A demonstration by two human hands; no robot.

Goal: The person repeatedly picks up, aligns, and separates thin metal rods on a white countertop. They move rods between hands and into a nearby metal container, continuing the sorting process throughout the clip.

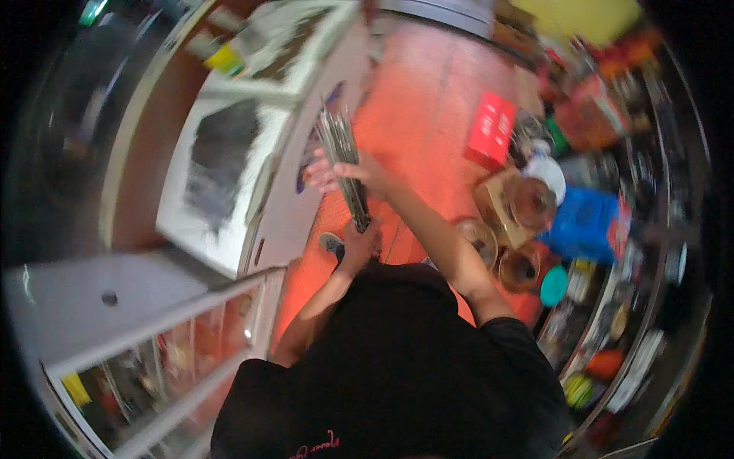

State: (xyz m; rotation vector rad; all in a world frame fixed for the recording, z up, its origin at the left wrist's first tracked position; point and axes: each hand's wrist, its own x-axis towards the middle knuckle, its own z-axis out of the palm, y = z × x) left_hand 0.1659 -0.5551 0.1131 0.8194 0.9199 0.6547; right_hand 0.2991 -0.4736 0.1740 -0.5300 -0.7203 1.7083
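A bundle of long, thin, greyish sticks, perhaps skewers or rods, is held tilted in front of me, its frayed-looking far ends spread slightly apart. My left hand is closed around the near end. Higher up, my right hand lies across the bundle, its thumb over the front and its fingers reaching out behind to the left. Motion blur hides the finer detail of the sticks. Left of my hands stands a white-edged counter unit with a dark patch on its top.
A glass-fronted case sits at lower left. Orange-red floor runs ahead. Along the right are a red box, a cardboard box, a blue package, round tubs and crowded shelves.
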